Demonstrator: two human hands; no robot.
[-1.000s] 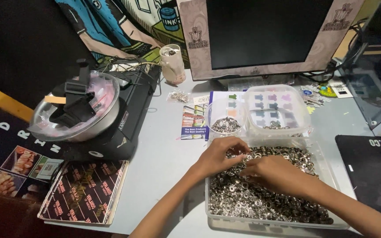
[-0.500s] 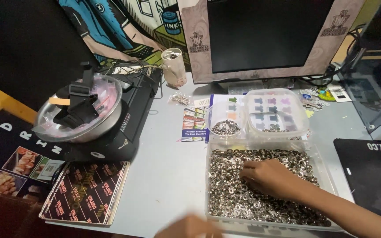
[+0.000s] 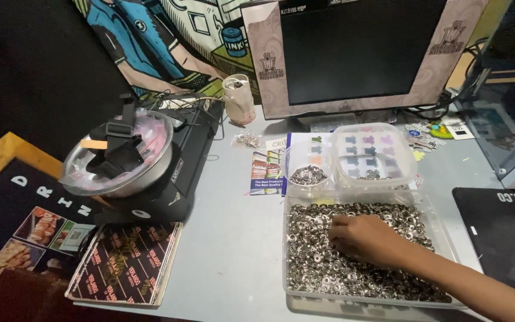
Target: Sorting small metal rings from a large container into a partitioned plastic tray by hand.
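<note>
A shallow clear plastic tray [image 3: 290, 292] on the grey table is full of several small silver metal rings [image 3: 317, 268]. My right hand [image 3: 362, 237] lies on the rings in the middle of the tray, fingers curled down into the pile; whether it grips any is hidden. Just behind the tray stands a small round clear cup [image 3: 309, 173] with a few rings in it, beside a larger clear tub [image 3: 372, 156]. My left hand is out of view.
A black machine with a clear bowl [image 3: 120, 161] stands at the left, with printed cards [image 3: 123, 262] in front of it. A monitor [image 3: 359, 50] rises at the back. A leaflet [image 3: 267, 173], a small jar [image 3: 238, 98] and a black mat [image 3: 508, 232] lie around.
My left hand has pulled back out of the tray toward me and left the picture. My right hand has stayed on the rings, shifting slightly left.
</note>
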